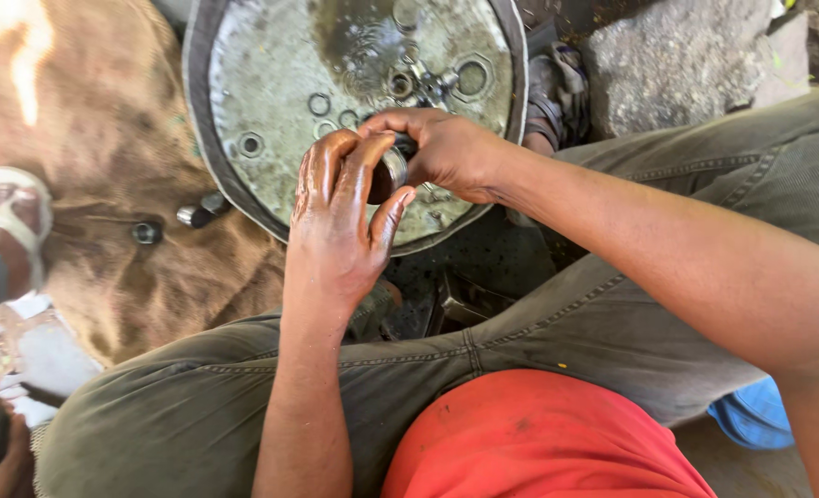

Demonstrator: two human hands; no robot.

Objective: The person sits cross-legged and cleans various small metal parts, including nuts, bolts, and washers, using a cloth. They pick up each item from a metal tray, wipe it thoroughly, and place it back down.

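I see both hands meeting just above the near rim of the round metal pan (243,55). My left hand (336,231) and right hand (446,148) are both clamped on a small metal ring (393,166), shiny at its edge, dark inside, oily. Washers (319,103) lie in the pan's murky liquid.

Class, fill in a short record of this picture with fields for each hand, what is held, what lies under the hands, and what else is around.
Left hand: left hand, oily, fingers curled round the ring's near side
Right hand: right hand, gripping the far side
Held item: round metal ring, part hidden by fingers
Beneath: round metal pan with dark liquid and small rings and washers
Ground: brown sacking with a small metal cylinder
Nearby: a sandalled foot at the left edge
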